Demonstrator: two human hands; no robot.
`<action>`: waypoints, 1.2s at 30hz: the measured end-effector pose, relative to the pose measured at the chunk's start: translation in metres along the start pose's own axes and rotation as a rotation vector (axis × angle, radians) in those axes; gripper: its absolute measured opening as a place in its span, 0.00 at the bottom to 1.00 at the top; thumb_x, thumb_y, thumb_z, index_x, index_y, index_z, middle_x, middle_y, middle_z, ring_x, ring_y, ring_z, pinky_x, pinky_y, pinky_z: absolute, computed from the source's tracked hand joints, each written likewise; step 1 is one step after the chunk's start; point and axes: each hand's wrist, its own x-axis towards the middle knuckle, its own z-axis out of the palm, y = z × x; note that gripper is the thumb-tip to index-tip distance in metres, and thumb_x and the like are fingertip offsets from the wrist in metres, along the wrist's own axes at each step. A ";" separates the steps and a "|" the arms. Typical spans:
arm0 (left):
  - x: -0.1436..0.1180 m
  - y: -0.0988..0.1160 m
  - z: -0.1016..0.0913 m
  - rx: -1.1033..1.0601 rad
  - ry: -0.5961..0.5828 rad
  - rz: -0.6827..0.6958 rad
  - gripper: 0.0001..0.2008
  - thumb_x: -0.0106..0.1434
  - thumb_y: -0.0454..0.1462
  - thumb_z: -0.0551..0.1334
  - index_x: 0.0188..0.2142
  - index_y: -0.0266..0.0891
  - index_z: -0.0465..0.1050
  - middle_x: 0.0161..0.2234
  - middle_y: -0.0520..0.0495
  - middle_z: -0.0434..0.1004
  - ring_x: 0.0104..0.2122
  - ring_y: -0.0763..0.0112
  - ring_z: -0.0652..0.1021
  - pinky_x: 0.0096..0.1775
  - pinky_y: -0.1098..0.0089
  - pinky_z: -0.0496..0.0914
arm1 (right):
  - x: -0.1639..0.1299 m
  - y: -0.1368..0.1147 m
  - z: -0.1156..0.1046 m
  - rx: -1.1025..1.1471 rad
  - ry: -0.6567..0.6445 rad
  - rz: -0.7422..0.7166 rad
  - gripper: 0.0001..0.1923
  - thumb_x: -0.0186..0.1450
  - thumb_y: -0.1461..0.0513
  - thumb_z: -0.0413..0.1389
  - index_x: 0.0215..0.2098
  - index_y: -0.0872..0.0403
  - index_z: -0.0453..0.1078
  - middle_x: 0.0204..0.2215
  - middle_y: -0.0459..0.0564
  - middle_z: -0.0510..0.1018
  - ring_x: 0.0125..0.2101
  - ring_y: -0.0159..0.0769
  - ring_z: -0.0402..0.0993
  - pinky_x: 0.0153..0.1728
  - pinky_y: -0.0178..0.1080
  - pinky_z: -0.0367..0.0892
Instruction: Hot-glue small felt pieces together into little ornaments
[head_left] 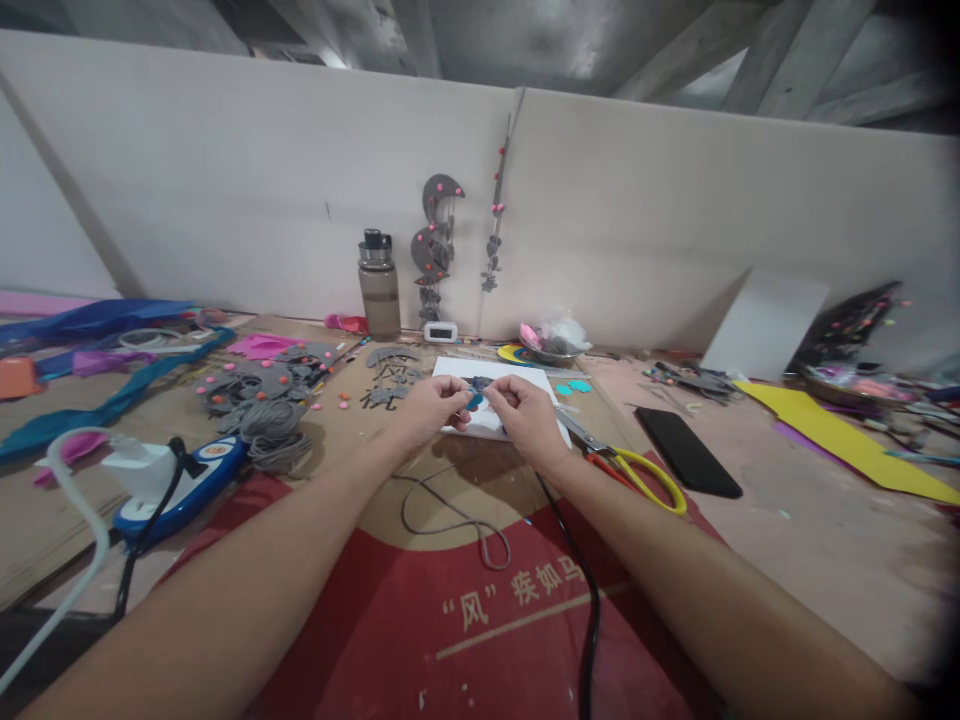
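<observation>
Fine handwork on a small blue-and-grey piece (475, 399)

Holding it in narrow fingertip pinches of left hand (439, 402) and right hand (525, 408), over white sheet (534, 376). Seemingly adjusting or joining; calling next, perhaps, for fine alignment without loosening either pinch.

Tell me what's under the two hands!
A flat white sheet shows beneath the left hand and right hand, with a small blue piece between them. The hands hide part of the sheet, so anything lying there can't be seen.
</observation>
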 end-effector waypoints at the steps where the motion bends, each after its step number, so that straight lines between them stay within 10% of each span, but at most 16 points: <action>1: 0.000 0.000 0.000 0.010 0.001 0.001 0.08 0.54 0.38 0.63 0.27 0.34 0.67 0.19 0.52 0.68 0.19 0.79 0.69 0.24 0.75 0.67 | 0.000 0.000 0.000 -0.004 -0.002 -0.002 0.13 0.61 0.54 0.51 0.28 0.55 0.69 0.22 0.44 0.69 0.24 0.30 0.60 0.26 0.33 0.57; 10: 0.000 0.000 -0.001 0.051 -0.002 0.037 0.07 0.54 0.38 0.62 0.27 0.35 0.68 0.16 0.54 0.66 0.14 0.82 0.64 0.18 0.78 0.58 | -0.001 -0.002 0.000 -0.015 0.001 0.000 0.13 0.61 0.54 0.51 0.28 0.55 0.69 0.21 0.44 0.68 0.24 0.30 0.59 0.25 0.33 0.56; 36: 0.003 -0.003 -0.001 -0.124 -0.056 -0.091 0.07 0.53 0.32 0.64 0.32 0.30 0.72 0.24 0.45 0.76 0.24 0.73 0.77 0.33 0.69 0.74 | -0.002 0.000 0.001 -0.076 0.044 -0.032 0.11 0.60 0.56 0.51 0.29 0.55 0.69 0.22 0.45 0.69 0.24 0.30 0.61 0.27 0.33 0.57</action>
